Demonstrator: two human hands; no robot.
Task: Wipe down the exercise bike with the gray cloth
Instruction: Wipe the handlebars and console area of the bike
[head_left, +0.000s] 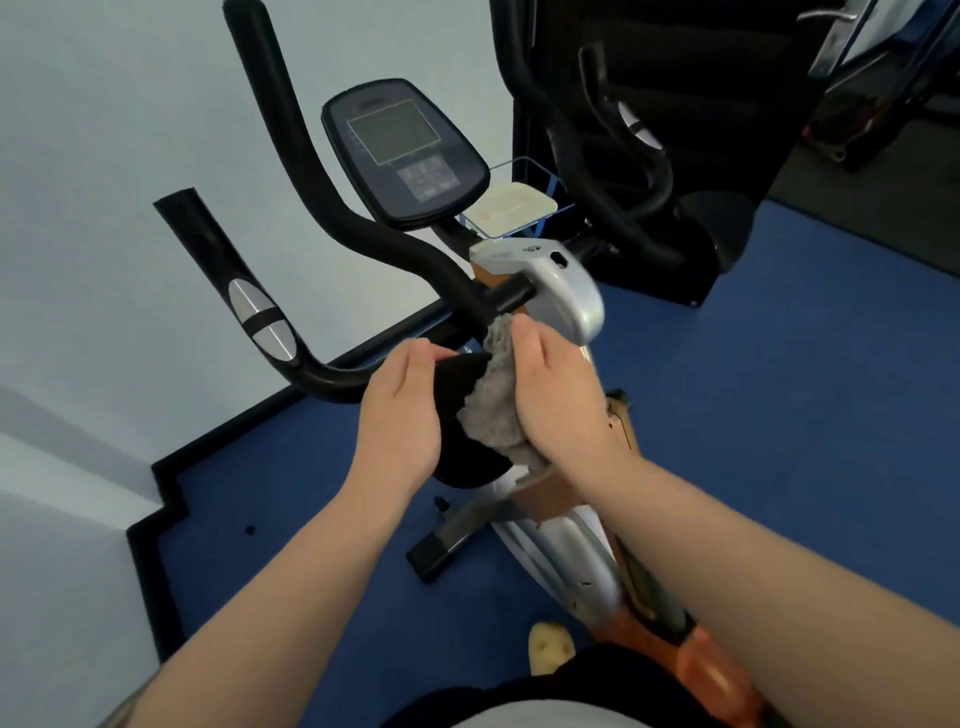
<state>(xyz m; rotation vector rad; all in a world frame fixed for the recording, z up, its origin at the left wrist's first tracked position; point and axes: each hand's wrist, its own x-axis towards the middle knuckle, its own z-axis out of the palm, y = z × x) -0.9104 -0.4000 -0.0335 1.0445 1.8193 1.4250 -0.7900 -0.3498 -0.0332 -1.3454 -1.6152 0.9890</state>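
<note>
Soft even daylight, wide-angle bending, slight blur

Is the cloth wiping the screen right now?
No, the gray cloth is down by the black seat, held in the right hand, well below the screen.

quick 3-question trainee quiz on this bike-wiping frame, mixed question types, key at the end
1. True or false: the gray cloth is in the left hand.
2. Multiple choice: what does the left hand rest on? A) the console B) the black seat C) the blue floor
3. Short answer: which part of the exercise bike lies just above the cloth's top edge?

Key
1. False. The right hand grips the cloth.
2. B. The left hand rests on the side of the seat, fingers fairly straight.
3. The black handlebar where it joins the stem.
</note>
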